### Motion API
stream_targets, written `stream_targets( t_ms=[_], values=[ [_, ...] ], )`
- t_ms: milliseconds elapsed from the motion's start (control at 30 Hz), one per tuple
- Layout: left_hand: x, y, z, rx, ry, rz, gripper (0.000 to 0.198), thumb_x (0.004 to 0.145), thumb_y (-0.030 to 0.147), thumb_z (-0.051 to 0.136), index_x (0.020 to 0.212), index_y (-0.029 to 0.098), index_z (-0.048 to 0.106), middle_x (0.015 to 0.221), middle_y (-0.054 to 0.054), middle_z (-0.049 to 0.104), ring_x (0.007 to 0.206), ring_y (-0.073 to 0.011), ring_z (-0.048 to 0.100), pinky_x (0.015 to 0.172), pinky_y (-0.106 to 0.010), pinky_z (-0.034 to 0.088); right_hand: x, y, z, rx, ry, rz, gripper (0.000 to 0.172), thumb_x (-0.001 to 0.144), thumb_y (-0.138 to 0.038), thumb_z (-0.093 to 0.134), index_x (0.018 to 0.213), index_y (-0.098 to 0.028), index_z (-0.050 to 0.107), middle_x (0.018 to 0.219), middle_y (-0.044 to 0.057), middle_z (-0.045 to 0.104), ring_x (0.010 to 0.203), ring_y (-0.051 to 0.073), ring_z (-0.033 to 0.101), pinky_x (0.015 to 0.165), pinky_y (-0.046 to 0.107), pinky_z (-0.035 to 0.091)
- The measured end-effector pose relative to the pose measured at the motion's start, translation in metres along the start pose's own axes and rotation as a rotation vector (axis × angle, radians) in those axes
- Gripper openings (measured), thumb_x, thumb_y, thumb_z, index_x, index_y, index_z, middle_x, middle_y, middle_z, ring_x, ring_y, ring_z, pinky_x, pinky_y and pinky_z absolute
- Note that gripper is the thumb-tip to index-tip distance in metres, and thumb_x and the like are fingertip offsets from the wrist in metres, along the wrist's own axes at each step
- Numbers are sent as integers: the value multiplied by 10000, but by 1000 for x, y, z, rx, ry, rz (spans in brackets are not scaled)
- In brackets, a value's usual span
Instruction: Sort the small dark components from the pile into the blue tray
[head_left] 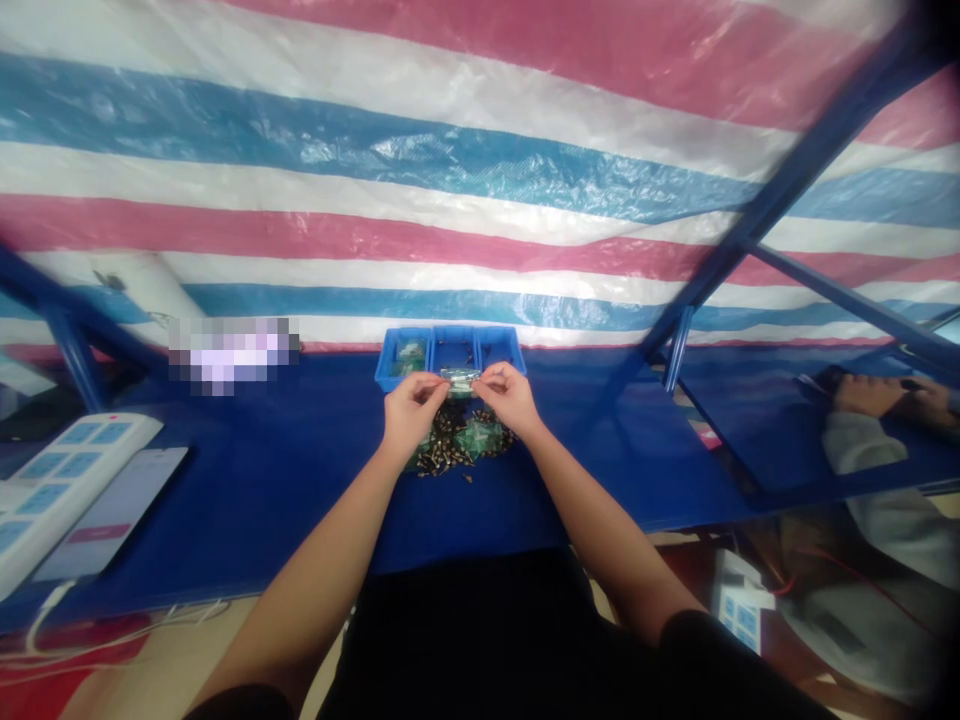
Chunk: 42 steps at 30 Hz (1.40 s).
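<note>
From where I stand, everything gathers around the row of 3 joined blue plastic bins (453, 332), set near the back edge of the blue worktop (300, 490). Just in front of the bins, a small shiny silvery-clear piece (460, 379) is held up, 1 end pinched between the thumb and fingertips of the left hand (412, 410), the other pinched the same way by the right hand (511, 400). What exactly the piece is, I can't tell.

Nearer the person than the bins lies a loose heap of small dark and brass-coloured metal parts (448, 455), with translucent green pieces (480, 437) on its right side. More green and whitish pieces (409, 355) sit in the leftmost bin.

Left of the bins, a broad stretch of blue surface runs to the long white power strip (124, 428) and a flat light-screened device (139, 490) beside it. Right of the bins, the surface runs to a blue metal post (679, 350). Behind them hangs a red, white and blue striped plastic sheet (450, 160), close to the back edge. Far right of the bins, beyond the post, show a co-worker's blurred hands (870, 395).
</note>
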<state>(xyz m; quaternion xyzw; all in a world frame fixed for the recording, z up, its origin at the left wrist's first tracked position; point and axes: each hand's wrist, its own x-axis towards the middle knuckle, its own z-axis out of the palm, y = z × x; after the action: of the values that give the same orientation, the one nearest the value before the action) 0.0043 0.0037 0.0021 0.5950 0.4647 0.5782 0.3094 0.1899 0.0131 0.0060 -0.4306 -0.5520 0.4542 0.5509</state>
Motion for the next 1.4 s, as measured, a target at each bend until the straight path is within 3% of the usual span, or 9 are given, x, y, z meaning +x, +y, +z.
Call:
stream_targets(
  t_ms=[133, 300, 467, 633, 833, 1000, 1100, 1233, 1400],
  values=[
    [1, 0, 1, -118, -18, -64, 347, 748, 373, 740, 998, 188, 587, 856, -57, 734, 714, -181, 708, 731, -315, 562, 1, 1, 0, 53, -36, 55, 414, 672, -435, 762, 972, -187, 619, 827, 44, 735, 728, 176, 702, 708, 311, 568],
    [2, 0, 0, -65, -34, -56, 356, 775, 399, 708, 1040, 174, 628, 844, -55, 727, 670, -165, 692, 694, -292, 555, 2, 4, 1, 68, -21, 44, 361, 650, -422, 781, 881, -164, 676, 832, 62, 743, 757, 183, 709, 804, 343, 570],
    [2, 1, -2, 117, -48, -28, 289, 810, 431, 657, 923, 170, 708, 717, -22, 699, 647, -151, 653, 662, -264, 522, 2, 4, 1, 49, 9, 25, 334, 647, -399, 786, 864, -165, 687, 819, 56, 742, 748, 182, 704, 779, 333, 570],
    [1, 2, -2, 158, -35, 14, 274, 809, 431, 654, 882, 172, 708, 674, -4, 679, 613, -137, 616, 632, -248, 495, 3, 8, 0, 38, 6, 21, 322, 660, -391, 780, 871, -163, 695, 817, 60, 741, 730, 180, 698, 760, 326, 565],
    [1, 1, -3, 171, -43, 17, 265, 818, 423, 647, 906, 181, 709, 700, -10, 684, 624, -137, 618, 632, -251, 495, 2, 7, 0, -83, 26, -38, 304, 694, -418, 747, 867, -170, 710, 815, 62, 735, 740, 184, 683, 710, 307, 549],
    [2, 2, -3, 215, -9, 98, 255, 815, 421, 654, 889, 191, 734, 827, -34, 710, 723, -155, 636, 692, -269, 507, 0, 2, -2, -191, 83, -115, 279, 728, -431, 711, 832, -172, 727, 798, 48, 713, 688, 159, 630, 614, 267, 503],
    [1, 1, -3, 233, 0, 72, 271, 813, 433, 655, 899, 191, 741, 725, -20, 696, 664, -152, 636, 672, -270, 514, -1, 0, -1, -188, 107, -108, 283, 729, -437, 711, 838, -176, 731, 724, 31, 691, 630, 147, 606, 599, 268, 494],
    [-1, 2, -2, 133, -40, 5, 314, 821, 441, 645, 958, 169, 718, 716, -29, 713, 632, -159, 665, 664, -277, 545, -1, 1, 1, -77, 46, 2, 299, 712, -437, 722, 845, -170, 704, 638, 24, 679, 537, 143, 603, 554, 276, 500],
    [-2, 7, -5, 112, -60, 8, 325, 889, 431, 552, 1006, 171, 707, 824, -54, 734, 703, -167, 686, 664, -271, 549, 1, 2, 0, -1, -28, -8, 247, 761, -370, 659, 907, -176, 697, 782, 51, 732, 680, 168, 686, 604, 273, 525]
  ],
)
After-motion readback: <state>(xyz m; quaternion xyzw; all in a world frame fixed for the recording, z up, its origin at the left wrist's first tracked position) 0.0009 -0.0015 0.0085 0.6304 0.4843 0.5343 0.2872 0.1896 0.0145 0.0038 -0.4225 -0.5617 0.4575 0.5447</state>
